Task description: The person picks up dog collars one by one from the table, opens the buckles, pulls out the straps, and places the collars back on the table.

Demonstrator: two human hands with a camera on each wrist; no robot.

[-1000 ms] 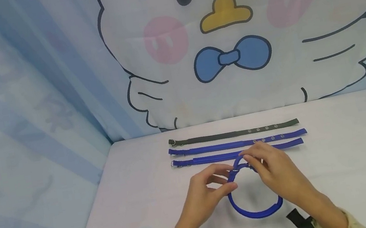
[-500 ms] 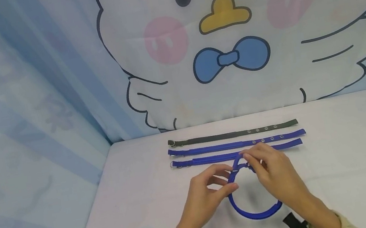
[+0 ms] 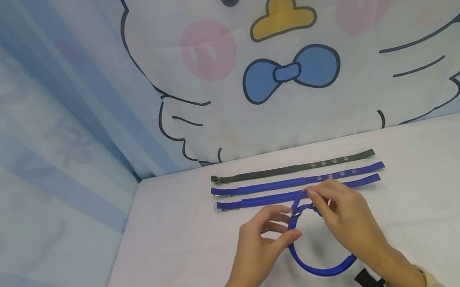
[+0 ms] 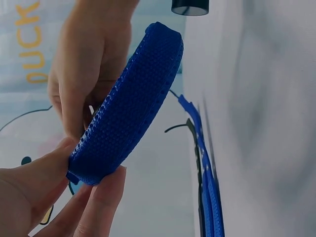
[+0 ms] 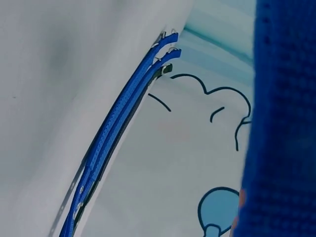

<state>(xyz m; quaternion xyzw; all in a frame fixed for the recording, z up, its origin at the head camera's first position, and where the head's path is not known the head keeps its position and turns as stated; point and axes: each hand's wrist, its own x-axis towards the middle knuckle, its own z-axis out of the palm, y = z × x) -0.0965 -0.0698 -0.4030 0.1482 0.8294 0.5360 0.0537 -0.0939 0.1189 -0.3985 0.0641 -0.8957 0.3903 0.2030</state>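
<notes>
A blue woven collar (image 3: 330, 271), bent into a ring, is held above the table by both hands. My left hand (image 3: 257, 245) pinches its left side between thumb and fingers. With thumb and fingertips, my right hand (image 3: 346, 215) grips the small strap loop at the top, beside the metal buckle (image 3: 312, 207). The left wrist view shows the padded band of the collar (image 4: 131, 106) with a thumb and fingers on its lower end. In the right wrist view the collar (image 5: 286, 118) fills the right edge, and the right hand's grip is mostly hidden.
Behind the hands, two flat blue collars (image 3: 265, 187) and a dark green collar (image 3: 271, 172) lie parallel on the white tabletop (image 3: 451, 208). A curtain with a cartoon bird (image 3: 298, 116) hangs at the table's back edge.
My right hand has shifted slightly right with the strap, and the loop at the top of the collar is pulled more slanted. My left hand keeps its pinch and has moved very little.
</notes>
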